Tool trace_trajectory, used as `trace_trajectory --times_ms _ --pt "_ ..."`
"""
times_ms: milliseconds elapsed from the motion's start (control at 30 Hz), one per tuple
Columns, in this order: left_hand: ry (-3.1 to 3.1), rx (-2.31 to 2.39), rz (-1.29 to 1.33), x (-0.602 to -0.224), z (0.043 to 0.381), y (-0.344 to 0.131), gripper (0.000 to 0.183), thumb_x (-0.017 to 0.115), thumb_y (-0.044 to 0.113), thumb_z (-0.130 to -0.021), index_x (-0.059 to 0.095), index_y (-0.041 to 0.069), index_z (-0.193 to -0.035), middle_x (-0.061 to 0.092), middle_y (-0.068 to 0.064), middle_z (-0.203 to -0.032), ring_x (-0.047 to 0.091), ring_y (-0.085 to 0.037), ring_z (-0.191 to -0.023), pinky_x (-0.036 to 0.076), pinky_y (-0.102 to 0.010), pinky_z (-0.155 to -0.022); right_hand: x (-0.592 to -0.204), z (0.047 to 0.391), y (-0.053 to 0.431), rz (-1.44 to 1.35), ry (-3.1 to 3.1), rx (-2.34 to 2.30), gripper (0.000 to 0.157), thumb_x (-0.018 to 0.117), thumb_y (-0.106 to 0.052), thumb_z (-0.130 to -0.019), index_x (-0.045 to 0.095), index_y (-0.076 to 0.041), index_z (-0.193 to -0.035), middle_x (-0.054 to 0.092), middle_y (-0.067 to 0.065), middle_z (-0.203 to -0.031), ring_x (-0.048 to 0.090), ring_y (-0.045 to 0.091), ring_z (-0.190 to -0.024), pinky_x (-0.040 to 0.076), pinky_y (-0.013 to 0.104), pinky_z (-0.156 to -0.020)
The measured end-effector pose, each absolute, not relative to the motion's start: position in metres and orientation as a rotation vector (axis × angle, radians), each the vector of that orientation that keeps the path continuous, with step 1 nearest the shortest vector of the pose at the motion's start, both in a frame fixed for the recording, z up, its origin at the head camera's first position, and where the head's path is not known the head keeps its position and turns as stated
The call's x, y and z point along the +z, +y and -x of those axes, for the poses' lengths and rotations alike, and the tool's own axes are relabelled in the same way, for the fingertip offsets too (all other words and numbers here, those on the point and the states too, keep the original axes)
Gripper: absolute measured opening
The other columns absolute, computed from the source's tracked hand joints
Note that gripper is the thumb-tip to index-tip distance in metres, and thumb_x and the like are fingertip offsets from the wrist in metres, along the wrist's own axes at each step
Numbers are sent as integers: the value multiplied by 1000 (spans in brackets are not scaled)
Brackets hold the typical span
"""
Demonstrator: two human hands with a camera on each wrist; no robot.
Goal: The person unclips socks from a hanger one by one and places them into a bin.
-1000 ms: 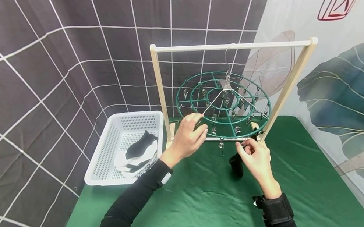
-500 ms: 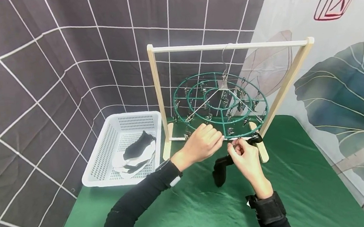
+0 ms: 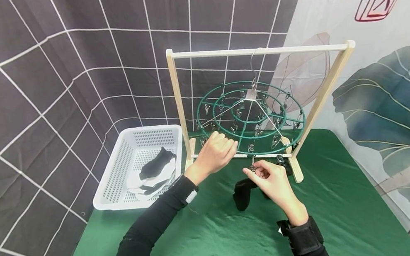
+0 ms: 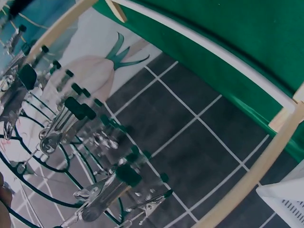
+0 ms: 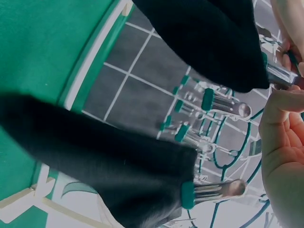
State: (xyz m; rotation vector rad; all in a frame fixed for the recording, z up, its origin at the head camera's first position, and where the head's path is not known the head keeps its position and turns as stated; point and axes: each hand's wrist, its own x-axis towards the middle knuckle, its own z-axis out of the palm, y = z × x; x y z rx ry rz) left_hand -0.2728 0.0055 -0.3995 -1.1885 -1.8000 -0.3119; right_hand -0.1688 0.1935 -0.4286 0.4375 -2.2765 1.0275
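Observation:
My left hand (image 3: pixel 215 152) has its fingers curled over the near left rim of a round green clip hanger (image 3: pixel 245 136). Below the near rim, my right hand (image 3: pixel 274 179) pinches a metal clip (image 3: pixel 253 168) between thumb and fingertips. From this clip hangs a black sock (image 5: pixel 209 42), its edge at the clip's jaws in the right wrist view. A second black sock (image 5: pixel 137 166) hangs from another clip (image 5: pixel 218 191), to the right of my right hand in the head view. Several bare clips (image 4: pixel 102 194) dangle from the rings in the left wrist view.
A wooden rack (image 3: pixel 330 89) with a white top bar (image 3: pixel 216 53) carries the hanger by its hook. On its left, a white perforated basket (image 3: pixel 109 196) holds dark and white socks (image 3: pixel 156 166). A green cloth (image 3: pixel 217 243) covers the table; a grey grid-patterned curtain (image 3: pixel 136 47) hangs behind.
The hanger has swung and turned a little. My left hand moved right, then back left along the rim. My right hand shifted left with the sock. The other clipped sock now shows beside it.

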Motion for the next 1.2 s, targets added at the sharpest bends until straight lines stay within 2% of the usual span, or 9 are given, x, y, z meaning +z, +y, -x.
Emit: trace_trajectory --times_ms 167,333,467,567,733,833,933,1067,1200 --pt "-1820 -316 1183 -400 276 0 30 42 15 -97 51 13 -68 45 4 -58 41 -17 -60 34 -30 -61 -427 174 190 -462 -2291 1002 17 80 -19 -76 65 -12 -74 54 -9 -59 47 2 -51 39 16 -51" --pt "-1847 -360 1160 -403 274 -2 29 40 14 -97 55 11 -73 49 1 -64 43 -17 -64 36 -30 -64 -427 179 191 -503 -2302 987 26 79 -22 -78 56 -17 -66 41 -11 -54 37 3 -47 33 17 -49" --pt "-1811 -492 1123 -411 273 -5 25 39 13 -97 62 2 -96 61 -9 -91 55 -25 -89 44 -34 -88 -427 182 193 -542 -2311 968 38 76 -23 -81 45 -20 -59 31 -11 -53 31 4 -46 27 18 -48" --pt "-1689 -665 1117 -424 262 -4 26 39 9 -96 54 -4 -112 55 -20 -115 52 -34 -108 39 -42 -102 -427 183 193 -554 -2325 947 44 74 -24 -83 39 -21 -57 26 -12 -53 27 3 -46 23 19 -47" --pt "-1652 -1013 1172 -457 223 5 25 39 8 -92 43 -5 -113 47 -21 -116 46 -33 -107 40 -43 -97 -426 184 192 -535 -2340 917 46 74 -26 -83 38 -21 -56 25 -13 -53 25 4 -45 22 20 -46" --pt "-1858 -1378 1158 -471 203 10 28 37 6 -96 38 -6 -121 44 -21 -119 45 -32 -108 39 -40 -96 -426 185 192 -516 -2341 936 45 73 -26 -84 38 -20 -56 25 -13 -53 25 3 -44 23 20 -45" --pt "-2090 -1769 1067 -469 189 11 29 32 6 -101 34 -5 -128 45 -24 -123 46 -35 -114 38 -37 -99 -426 185 191 -494 -2344 958 44 72 -26 -85 39 -20 -56 25 -13 -52 24 3 -43 24 21 -45" --pt "-2342 -2041 986 -461 185 7 36 24 18 -106 40 -3 -130 51 -21 -127 48 -32 -121 37 -36 -101 -427 185 190 -459 -2356 977 46 70 -28 -87 37 -19 -56 24 -11 -51 23 4 -43 24 22 -45" --pt "-2523 -1978 1021 -478 196 4 49 24 42 -104 47 5 -127 55 -11 -123 52 -19 -113 40 -29 -94 -429 185 189 -417 -2364 988 47 68 -29 -88 36 -18 -56 26 -10 -51 25 6 -43 24 23 -45"
